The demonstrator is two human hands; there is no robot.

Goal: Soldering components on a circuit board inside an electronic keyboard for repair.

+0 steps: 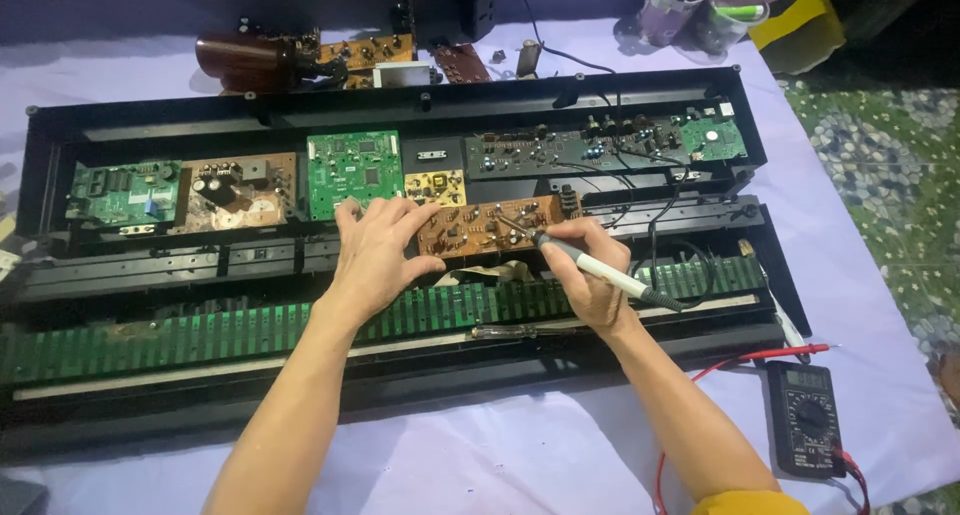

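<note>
A long black keyboard chassis [400, 105] lies open on the table, with several circuit boards inside. My left hand [375, 250] rests flat on the left end of a brown circuit board [480, 225], steadying it. My right hand [590, 270] grips a soldering iron [600, 268] like a pen. Its metal tip touches the brown board near the middle. A long green contact strip [200, 335] runs across the chassis below both hands.
A green board [352, 170] and other boards sit behind the brown one. A black multimeter [808, 415] with red leads lies at the front right. A screwdriver [520, 329] rests on the green strip. A brown bottle [245, 60] and cups [690, 5] stand at the back.
</note>
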